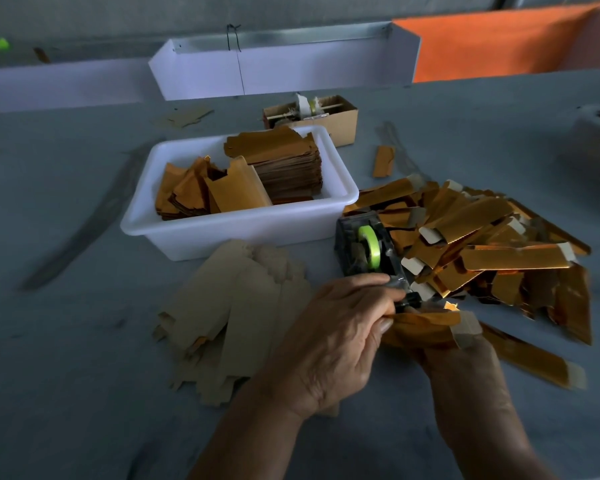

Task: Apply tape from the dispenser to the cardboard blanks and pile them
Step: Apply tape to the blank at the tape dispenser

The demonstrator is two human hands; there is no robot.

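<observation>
On dispenser (368,251): no legible writing.

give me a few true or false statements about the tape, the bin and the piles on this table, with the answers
1. The tape roll in the tape dispenser is bright green. True.
2. The white bin is empty. False: it holds stacks of gold cardboard blanks.
3. The loose pile of gold blanks lies to the right of the dispenser. True.
4. Both hands rest flat on the table. False: the left hand and the right hand hold a gold blank at the near end of the dispenser.
5. The brown cardboard box stands in front of the bin, nearest the person. False: it stands behind the bin.
</observation>
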